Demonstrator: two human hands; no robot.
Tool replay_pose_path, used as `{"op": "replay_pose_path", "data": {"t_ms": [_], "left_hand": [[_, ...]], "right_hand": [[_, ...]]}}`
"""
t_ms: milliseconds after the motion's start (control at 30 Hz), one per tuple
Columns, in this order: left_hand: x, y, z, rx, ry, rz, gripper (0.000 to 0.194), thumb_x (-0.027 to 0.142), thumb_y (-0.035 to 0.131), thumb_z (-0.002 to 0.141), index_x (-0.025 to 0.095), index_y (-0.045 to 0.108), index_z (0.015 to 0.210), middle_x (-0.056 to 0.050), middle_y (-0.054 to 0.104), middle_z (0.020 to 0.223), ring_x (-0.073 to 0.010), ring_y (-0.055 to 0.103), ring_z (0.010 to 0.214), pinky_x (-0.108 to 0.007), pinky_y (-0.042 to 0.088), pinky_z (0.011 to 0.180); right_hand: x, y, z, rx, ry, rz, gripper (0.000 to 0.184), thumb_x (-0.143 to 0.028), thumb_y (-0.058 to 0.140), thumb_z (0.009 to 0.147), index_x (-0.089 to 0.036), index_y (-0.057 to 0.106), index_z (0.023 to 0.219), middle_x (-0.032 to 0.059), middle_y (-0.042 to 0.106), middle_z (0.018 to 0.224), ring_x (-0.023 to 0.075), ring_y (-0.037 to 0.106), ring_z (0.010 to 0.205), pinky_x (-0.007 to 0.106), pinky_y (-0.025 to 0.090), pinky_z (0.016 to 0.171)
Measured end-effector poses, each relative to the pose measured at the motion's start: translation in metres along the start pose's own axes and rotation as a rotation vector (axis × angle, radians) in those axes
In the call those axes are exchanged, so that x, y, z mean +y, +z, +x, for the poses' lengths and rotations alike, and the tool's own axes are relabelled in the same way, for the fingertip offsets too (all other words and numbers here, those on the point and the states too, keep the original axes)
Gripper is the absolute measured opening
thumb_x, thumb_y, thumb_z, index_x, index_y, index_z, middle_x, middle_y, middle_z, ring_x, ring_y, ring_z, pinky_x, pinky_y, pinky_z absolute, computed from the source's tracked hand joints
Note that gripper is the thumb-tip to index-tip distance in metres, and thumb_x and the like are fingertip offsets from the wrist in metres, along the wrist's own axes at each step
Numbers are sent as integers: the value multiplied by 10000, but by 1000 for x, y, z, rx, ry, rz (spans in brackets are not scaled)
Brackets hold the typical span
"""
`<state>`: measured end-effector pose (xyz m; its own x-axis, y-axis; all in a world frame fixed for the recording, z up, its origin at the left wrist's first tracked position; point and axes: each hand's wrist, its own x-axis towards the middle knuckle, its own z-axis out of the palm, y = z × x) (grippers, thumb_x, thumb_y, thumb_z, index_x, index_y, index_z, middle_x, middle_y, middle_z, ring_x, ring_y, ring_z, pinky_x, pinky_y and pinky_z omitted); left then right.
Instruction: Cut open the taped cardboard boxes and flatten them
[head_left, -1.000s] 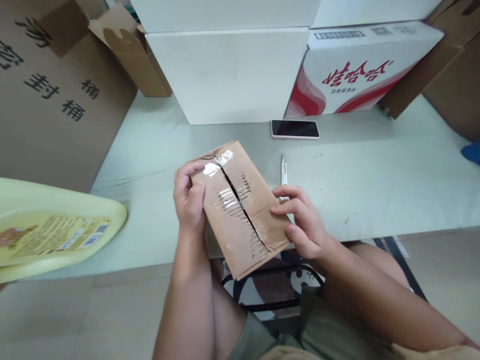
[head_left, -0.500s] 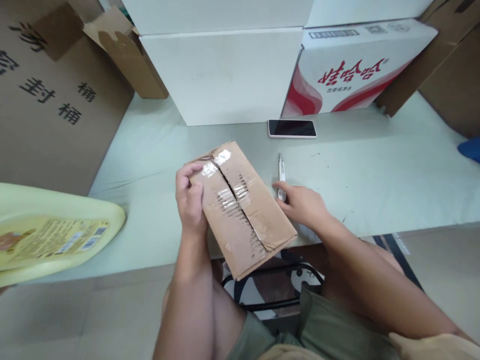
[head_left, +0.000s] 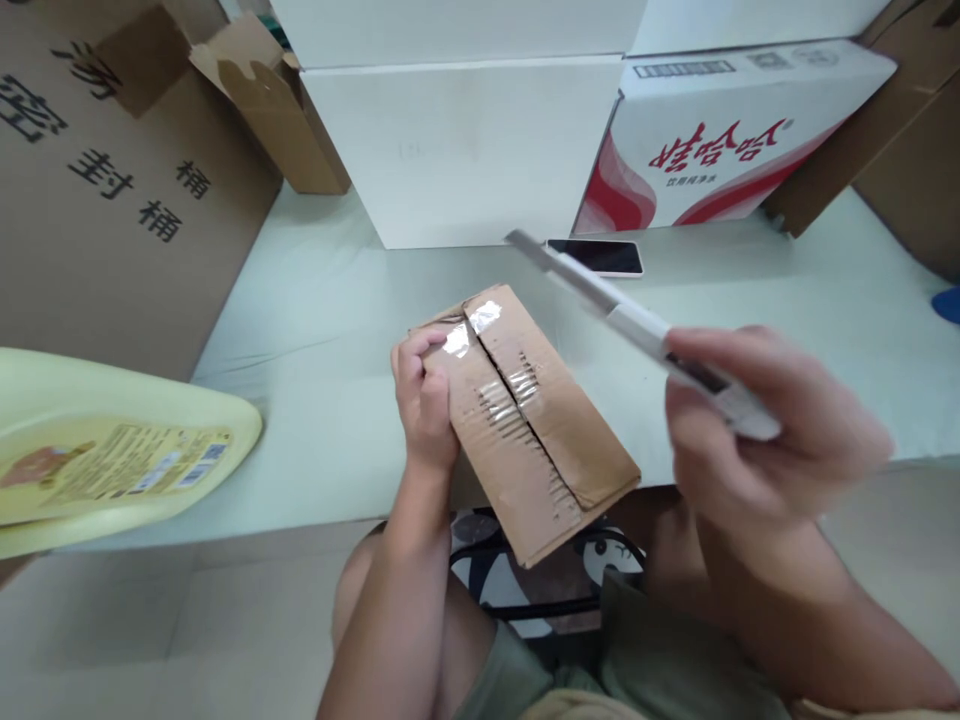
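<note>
Head view: the person's left hand (head_left: 424,410) is curled round the left edge of a small cardboard box (head_left: 559,420), fingers and thumb closed on it near its upper-left corner. The box sits at an angle at the front of the green-covered table (head_left: 322,410), its lowest corner reaching past the table edge above the person's lap. A dark, narrow gap runs lengthwise between its top flaps, with shiny, torn strips of clear tape (head_left: 486,316) on both sides.

The right hand (head_left: 772,430), blurred, is raised to the right of the box and apart from it, its fingers closed round the handle of a pale utility knife (head_left: 637,325). The blade is out and points up and to the left, its tip overlapping the view of the table near a phone (head_left: 619,258). Behind the phone stand a plain white box (head_left: 480,150) and a red-and-white carton (head_left: 712,150); a yellow bottle (head_left: 135,450) is at the far left
</note>
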<state>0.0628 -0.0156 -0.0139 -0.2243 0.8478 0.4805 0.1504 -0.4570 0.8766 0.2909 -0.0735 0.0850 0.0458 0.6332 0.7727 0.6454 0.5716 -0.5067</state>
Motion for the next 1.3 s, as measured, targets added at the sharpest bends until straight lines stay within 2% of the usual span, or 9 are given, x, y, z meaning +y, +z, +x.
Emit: {"op": "replay_pose_path", "data": {"t_ms": [100, 167, 333, 533, 667, 767, 933, 1133, 1300], "left_hand": [[0, 2, -2, 13, -13, 25, 393, 620, 563, 1006, 289, 689, 1177, -69, 667, 1221, -306, 627, 1226, -484, 480, 1107], [-1, 3, -3, 26, -18, 23, 407, 636, 568, 997, 292, 689, 1178, -69, 662, 1218, -304, 626, 1216, -482, 479, 1104], [0, 4, -3, 24, -8, 30, 349, 550, 563, 985, 279, 688, 1165, -71, 677, 1197, -301, 647, 1197, -495, 495, 1099], [7, 4, -2, 44, 8, 65, 255, 380, 544, 941, 272, 689, 1121, -55, 724, 1174, -287, 672, 1176, -472, 522, 1065], [8, 5, -3, 77, -4, 37, 254, 368, 568, 919, 265, 718, 1096, -60, 722, 1150, -287, 671, 1149, -459, 517, 1046], [8, 6, -3, 77, -3, 45, 250, 372, 553, 930, 262, 712, 1090, -67, 721, 1142, -295, 669, 1148, -464, 515, 1047], [10, 6, -2, 59, -1, 81, 240, 388, 550, 939, 269, 698, 1084, -60, 729, 1147, -293, 674, 1136, -457, 527, 1037], [10, 6, -2, 65, -3, 33, 229, 360, 560, 921, 259, 709, 1063, -62, 727, 1126, -299, 671, 1128, -463, 510, 1034], [8, 7, -2, 62, 5, 47, 226, 360, 545, 940, 259, 696, 1074, -62, 719, 1139, -292, 669, 1138, -455, 509, 1039]], "right_hand": [[-21, 0, 1, -277, -95, 47, 355, -84, 647, 961, -310, 782, 1199, -11, 605, 778, 104, 555, 585, 238, 474, 505], [-23, 6, -2, -367, -106, 41, 330, -82, 609, 983, -264, 776, 1203, -7, 592, 788, 95, 565, 592, 223, 485, 519], [-15, 20, -9, -371, -90, -78, 288, -108, 580, 998, -230, 767, 1181, -8, 606, 760, 95, 559, 579, 222, 458, 527], [-19, 23, -11, -462, -101, -167, 211, -178, 574, 990, -201, 735, 1125, 15, 787, 847, 132, 663, 620, 266, 429, 532], [-18, 22, -12, -468, -142, -196, 348, -174, 538, 1005, -173, 728, 1297, 24, 817, 864, 141, 687, 624, 271, 445, 548], [-16, 22, -12, -464, -128, -194, 354, -182, 545, 996, -174, 752, 1283, 30, 828, 870, 144, 692, 625, 267, 469, 559], [-17, 25, -10, -490, -132, -269, 371, -214, 542, 994, -174, 770, 1284, 31, 832, 853, 147, 657, 579, 298, 382, 490], [-18, 25, -11, -466, -102, -213, 357, -192, 542, 962, -172, 777, 1230, 19, 807, 792, 139, 624, 556, 278, 409, 508], [-18, 26, -12, -476, -108, -236, 386, -185, 531, 969, -175, 775, 1267, 31, 827, 859, 138, 631, 561, 297, 358, 492]]}}
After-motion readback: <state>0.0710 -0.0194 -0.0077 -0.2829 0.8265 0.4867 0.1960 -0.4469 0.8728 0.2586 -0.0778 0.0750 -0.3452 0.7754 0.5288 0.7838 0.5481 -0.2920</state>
